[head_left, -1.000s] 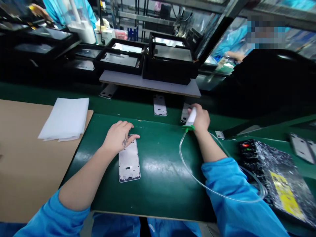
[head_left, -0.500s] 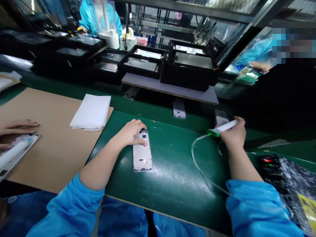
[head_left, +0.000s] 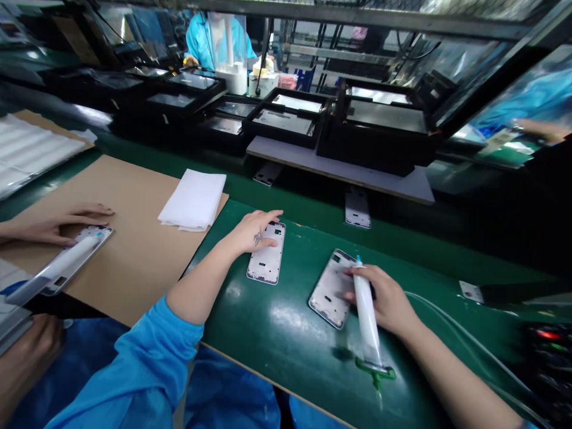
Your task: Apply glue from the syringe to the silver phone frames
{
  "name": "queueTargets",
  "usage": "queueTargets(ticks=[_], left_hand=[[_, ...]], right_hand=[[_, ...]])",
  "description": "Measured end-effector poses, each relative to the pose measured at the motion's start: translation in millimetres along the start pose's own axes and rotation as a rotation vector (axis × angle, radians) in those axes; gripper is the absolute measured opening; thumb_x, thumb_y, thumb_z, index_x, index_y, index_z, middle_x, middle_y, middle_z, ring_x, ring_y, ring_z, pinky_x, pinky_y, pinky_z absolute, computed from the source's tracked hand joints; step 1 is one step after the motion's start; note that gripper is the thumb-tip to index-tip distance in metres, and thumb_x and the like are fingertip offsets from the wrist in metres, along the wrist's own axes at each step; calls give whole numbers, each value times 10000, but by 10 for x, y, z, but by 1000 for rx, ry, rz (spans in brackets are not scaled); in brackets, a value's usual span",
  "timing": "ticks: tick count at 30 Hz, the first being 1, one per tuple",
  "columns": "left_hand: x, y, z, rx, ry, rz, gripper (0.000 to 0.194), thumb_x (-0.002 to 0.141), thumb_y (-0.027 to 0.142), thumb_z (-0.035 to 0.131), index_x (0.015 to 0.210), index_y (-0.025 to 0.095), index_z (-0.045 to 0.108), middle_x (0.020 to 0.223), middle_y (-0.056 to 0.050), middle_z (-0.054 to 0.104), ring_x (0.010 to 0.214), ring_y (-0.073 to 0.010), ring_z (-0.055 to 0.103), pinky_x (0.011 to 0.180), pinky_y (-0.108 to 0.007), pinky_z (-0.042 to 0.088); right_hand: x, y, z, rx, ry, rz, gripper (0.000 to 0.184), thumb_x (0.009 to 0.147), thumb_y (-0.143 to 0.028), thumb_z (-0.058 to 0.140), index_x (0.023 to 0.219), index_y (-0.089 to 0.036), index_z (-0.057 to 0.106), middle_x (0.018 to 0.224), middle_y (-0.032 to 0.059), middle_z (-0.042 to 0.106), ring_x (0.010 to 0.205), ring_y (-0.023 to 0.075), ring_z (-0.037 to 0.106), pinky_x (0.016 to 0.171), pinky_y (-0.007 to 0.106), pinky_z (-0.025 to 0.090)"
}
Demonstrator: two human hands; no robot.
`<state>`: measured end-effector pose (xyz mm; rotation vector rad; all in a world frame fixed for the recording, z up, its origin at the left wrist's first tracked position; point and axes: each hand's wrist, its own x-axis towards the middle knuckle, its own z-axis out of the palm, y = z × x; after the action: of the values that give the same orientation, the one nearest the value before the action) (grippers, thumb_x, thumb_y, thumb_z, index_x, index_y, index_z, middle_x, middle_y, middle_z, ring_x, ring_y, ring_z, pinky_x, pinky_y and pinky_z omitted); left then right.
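Note:
My left hand [head_left: 255,233] is at the upper left of a pale phone frame [head_left: 267,259] lying on the green table. Its thumb rests on the frame's inner face and the fingers reach past the top edge. In my right hand [head_left: 379,292] is a white glue syringe [head_left: 366,316], its blue tip up and its green-capped end toward me, with a clear hose. Fingers of that same hand also touch a second phone frame [head_left: 328,298], which lies tilted beside the first; part of it is hidden by the hand.
At left, a co-worker's hands hold a syringe over another phone frame [head_left: 107,235] on brown cardboard [head_left: 129,179]. A folded white cloth [head_left: 194,199] lies there. Black trays [head_left: 379,140] stand on a raised board [head_left: 339,170], with more frames below. A control box [head_left: 547,351] is at right.
My right hand has come in from the right, bringing the second phone frame and turning the syringe tip up. My left hand has shifted the first frame a little left and away. The view has swung left.

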<state>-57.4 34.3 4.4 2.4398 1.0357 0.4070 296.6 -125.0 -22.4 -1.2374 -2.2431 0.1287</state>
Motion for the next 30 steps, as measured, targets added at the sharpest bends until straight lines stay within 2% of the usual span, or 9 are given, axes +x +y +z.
queueTargets(ticks=[3,7,10,12,14,16,19,25,30], left_hand=[[20,110,17,-2,-41,39,860,799,462,825,1526,216,438,1375,-112,665,1274,-331,559,1073,-506,444],[2,244,-11,12,-98,76,787,791,546,814,1443,196,547,1296,-129,674,1221,-333,569,1041,-499,459],[-12,310,-24,19,-114,81,807,794,599,790,1448,190,551,1321,-135,657,1248,-344,553,1059,-504,446],[-11,364,11,6,-86,59,895,756,676,788,1458,176,544,1367,-139,638,1282,-350,533,1087,-504,430],[-2,433,86,-4,-22,5,972,725,767,753,1457,163,545,1392,-148,624,1288,-353,528,1099,-508,422],[7,499,183,9,48,-59,970,752,820,680,1455,164,548,1380,-147,628,1263,-352,537,1085,-515,428],[10,539,300,50,87,-72,901,802,801,645,1451,181,561,1314,-129,653,1202,-340,548,1043,-508,444],[-4,449,276,29,-21,52,653,742,708,783,1159,207,738,1159,-90,672,1076,-290,581,990,-458,457],[23,477,246,24,-17,-2,688,727,719,786,1144,176,728,1128,-101,675,1061,-298,584,970,-450,464]], right_hand=[[253,-105,101,176,-84,-21,446,933,-399,702,1320,-273,519,1268,138,723,1196,355,675,949,541,586],[461,-244,259,432,-139,3,449,951,-407,682,1346,-313,489,1332,113,694,1273,317,650,1031,525,551],[542,-284,399,620,128,130,427,982,-489,623,1336,-322,454,1148,82,728,1222,298,672,1056,533,520],[610,-283,480,764,331,238,463,996,-559,567,1365,-313,433,966,43,697,1008,267,725,967,497,562],[693,-263,531,924,404,342,518,1005,-611,506,1414,-302,428,874,16,653,781,224,707,801,431,601],[758,-228,547,1037,386,425,561,995,-664,469,1409,-285,468,845,15,656,683,206,679,689,392,595],[749,-165,516,1042,344,501,514,933,-654,604,1235,-238,609,802,26,691,662,201,673,677,379,591],[595,-210,409,864,198,577,353,806,-501,827,956,-222,671,676,6,690,550,183,652,529,321,559],[693,-333,432,801,68,535,345,860,-509,767,1072,-253,672,784,43,747,624,223,706,584,369,601]])
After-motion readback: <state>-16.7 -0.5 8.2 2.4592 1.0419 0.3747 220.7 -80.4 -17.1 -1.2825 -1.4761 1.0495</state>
